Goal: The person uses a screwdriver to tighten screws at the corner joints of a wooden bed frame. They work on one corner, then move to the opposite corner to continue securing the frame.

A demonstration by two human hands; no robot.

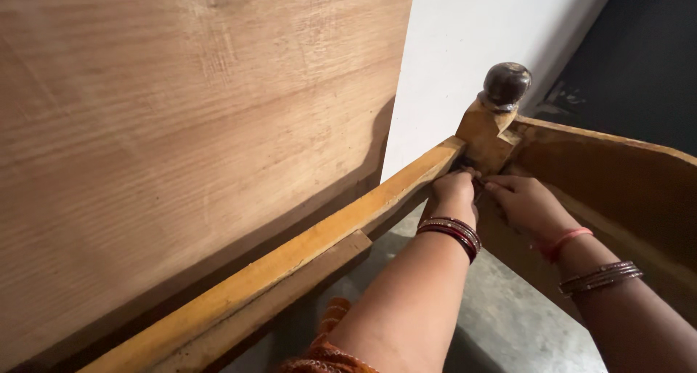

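My left hand (454, 191) is closed into a fist at the inner corner of a wooden bed frame, just under the corner post (486, 137). What it grips there is hidden by the fingers. My right hand (526, 202) reaches to the same corner, fingers pinched together beside the left hand's knuckles. A dark round knob (506, 84) tops the post. The yellow side rail (305, 253) runs from the post toward the lower left. Both wrists wear bangles.
A large plywood panel (181, 126) leans along the rail on the left. A curved wooden end board (617, 177) runs right from the post. A white wall (472, 31) stands behind, and grey floor (508, 322) lies below my arms.
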